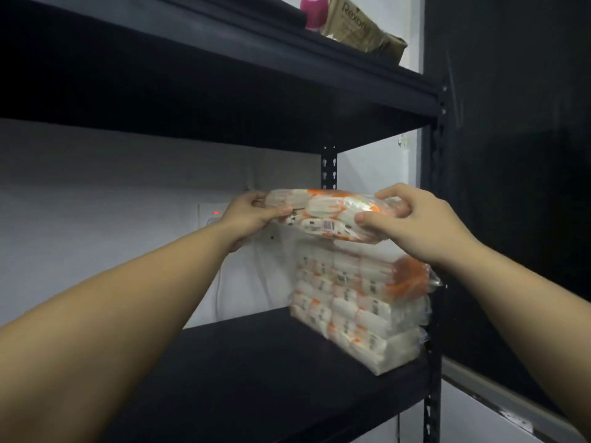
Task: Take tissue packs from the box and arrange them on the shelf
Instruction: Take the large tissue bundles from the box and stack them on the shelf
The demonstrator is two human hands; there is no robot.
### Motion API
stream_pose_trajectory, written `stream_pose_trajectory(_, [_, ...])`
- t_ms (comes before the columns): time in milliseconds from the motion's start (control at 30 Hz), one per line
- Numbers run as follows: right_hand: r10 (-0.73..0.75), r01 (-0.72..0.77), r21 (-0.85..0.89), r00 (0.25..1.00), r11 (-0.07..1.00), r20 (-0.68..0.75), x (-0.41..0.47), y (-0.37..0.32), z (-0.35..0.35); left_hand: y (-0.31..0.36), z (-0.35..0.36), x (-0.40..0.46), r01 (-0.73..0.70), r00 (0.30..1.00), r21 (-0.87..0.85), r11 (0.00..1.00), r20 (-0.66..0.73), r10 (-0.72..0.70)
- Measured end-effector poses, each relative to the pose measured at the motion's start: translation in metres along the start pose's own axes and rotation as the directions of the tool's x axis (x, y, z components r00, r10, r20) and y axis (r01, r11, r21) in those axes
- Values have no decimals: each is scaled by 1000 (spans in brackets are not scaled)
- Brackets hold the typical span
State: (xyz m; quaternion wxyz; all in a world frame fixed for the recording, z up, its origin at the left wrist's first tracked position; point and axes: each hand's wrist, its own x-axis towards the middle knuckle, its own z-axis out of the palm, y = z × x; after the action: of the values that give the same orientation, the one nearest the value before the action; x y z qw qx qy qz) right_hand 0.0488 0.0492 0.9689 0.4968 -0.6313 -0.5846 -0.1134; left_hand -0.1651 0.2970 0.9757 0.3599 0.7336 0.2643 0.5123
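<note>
— Both of our forearms reach up from the bottom corners, at seven and five o'clock. What do we hold?

— We hold one tissue pack (332,215), clear wrap with white and orange, a barcode on its underside. Our left hand (252,215) grips its left end: the thumb is under the edge and the fingers curl over the top. Our right hand (422,225) pinches the right end, thumb below, fingers bent over the wrap.

— Where is the pack?

— It is in the air, a little tilted, just above the stack of tissue packs (361,302). We cannot tell if it touches the top of the stack.

— And the stack?

— It stands on the dark shelf board (256,378), at the right end, beside the black upright post (432,404), about four o'clock from the middle.

— What more do we see?

— At twelve o'clock the upper shelf (287,59) carries a pink object (315,9) and a brown carton (361,27) with "Rexon" printed. At nine o'clock, on the white wall, a socket (212,215) shows a small red light.
</note>
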Motion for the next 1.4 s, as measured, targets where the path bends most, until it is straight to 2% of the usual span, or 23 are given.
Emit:
stream_pose_trajectory(267, [30,-16,-219,998,976,58,36,39,-6,-20,59,50,-56,998,18,998,28,56])
stream_pose_trajectory(567, [64,-20,-386,993,922,101,46,53,8,-63,72,71,-20,997,11,1000,70,19])
stream_pose_trajectory(833, [100,-40,-439,989,897,113,31,58,13,-79,76,67,-5,995,-4,1000,99,6])
stream_pose_trajectory(1000, [55,3,-500,993,866,101,29,60,14,-79,76,63,46,986,-19,999,159,-42])
stream_pose_trajectory(1200, [32,-3,-422,998,906,61,23,54,10,-72,78,59,40,988,16,999,145,-42])
stream_pose_trajectory(1400, [37,10,-492,996,871,87,18,51,9,-70,77,52,81,984,40,996,155,-86])
